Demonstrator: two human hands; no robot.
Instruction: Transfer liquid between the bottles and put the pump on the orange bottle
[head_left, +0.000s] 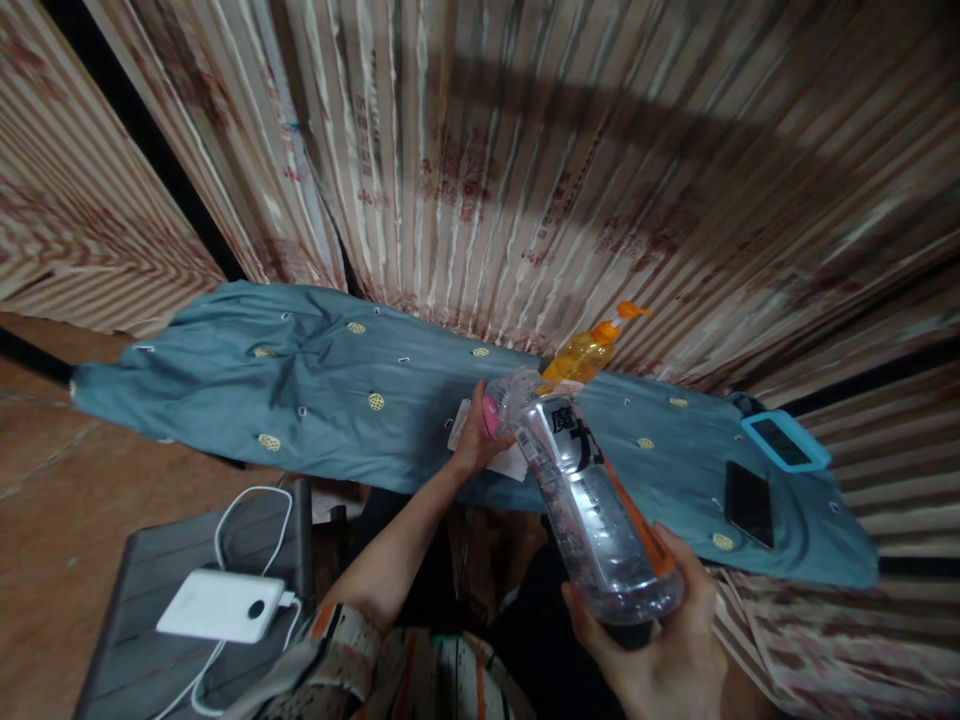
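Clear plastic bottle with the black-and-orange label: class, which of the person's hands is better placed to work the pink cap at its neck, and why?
Probably the left hand: its fingers are at the pink cap, while the right hand grips the base of the clear plastic bottle, steadying it.

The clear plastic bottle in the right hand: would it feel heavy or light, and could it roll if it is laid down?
The clear plastic bottle looks nearly empty, so probably light. Its round body would likely roll on the blue cloth. The right hand grips only its base while the left hand is at its neck; thin walls may dent.
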